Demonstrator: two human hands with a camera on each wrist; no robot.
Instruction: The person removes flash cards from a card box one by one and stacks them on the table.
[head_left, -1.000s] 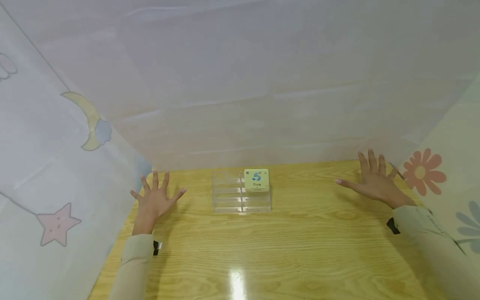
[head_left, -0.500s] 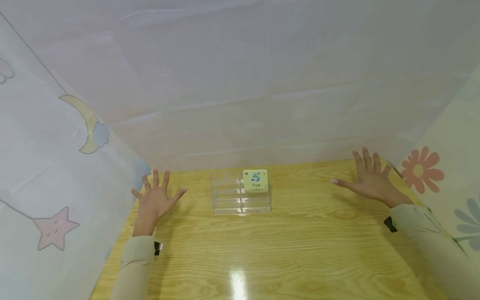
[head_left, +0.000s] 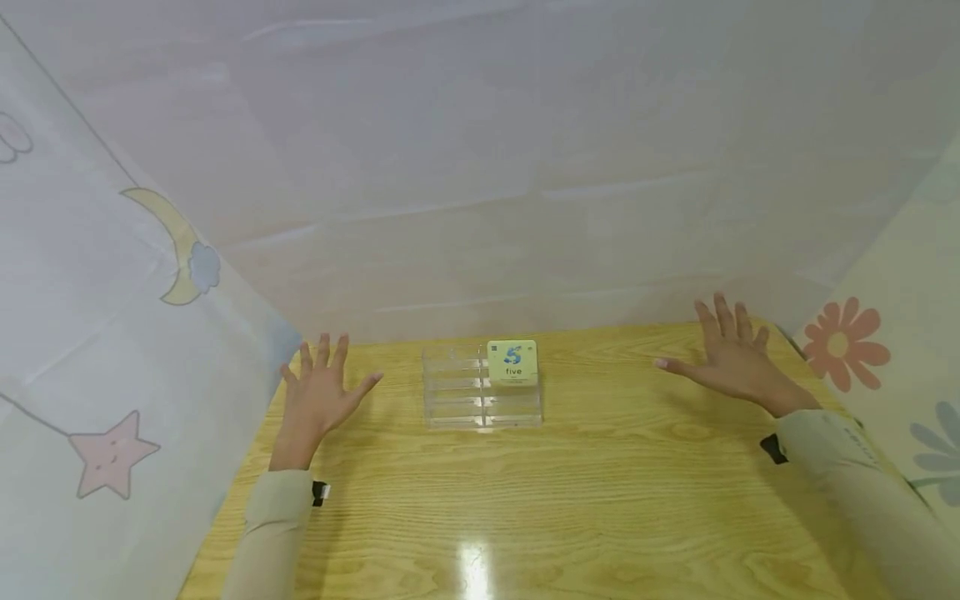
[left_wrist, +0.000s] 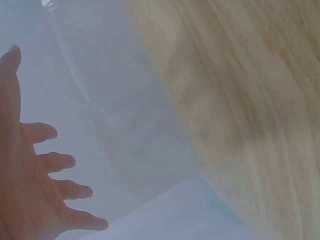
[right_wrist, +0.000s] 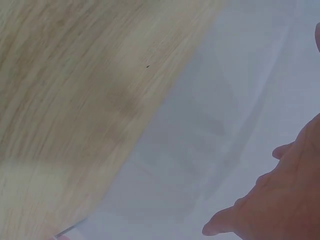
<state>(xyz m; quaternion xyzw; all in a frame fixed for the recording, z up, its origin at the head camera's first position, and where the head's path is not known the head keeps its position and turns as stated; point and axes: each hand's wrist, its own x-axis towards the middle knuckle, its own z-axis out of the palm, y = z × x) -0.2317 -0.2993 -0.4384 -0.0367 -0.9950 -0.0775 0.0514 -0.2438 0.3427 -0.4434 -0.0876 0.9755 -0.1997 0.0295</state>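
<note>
In the head view a clear plastic rack [head_left: 453,408] with two columns of slots stands toward the back of the wooden table. A pale yellow card [head_left: 513,363] printed with a blue 5 and the word "five" sits in its rear right slot. My left hand [head_left: 318,402] is held over the table to the left of the rack, fingers spread. To the right of the rack my right hand [head_left: 738,364] is likewise spread, well apart from it. Neither hand holds anything. Both wrist views show the left hand [left_wrist: 37,185] and right hand [right_wrist: 287,195] with bare fingers.
The table [head_left: 570,500] has a wood-grain top. A pale sheet [head_left: 480,167] rises behind it. Side sheets carry a moon [head_left: 176,242] and a star [head_left: 114,455] on the left and a red flower [head_left: 847,343] on the right.
The right hand has shifted a little to the left. The left hand has moved slightly to the right, its fingers a bit closer together. The rack and card stay put.
</note>
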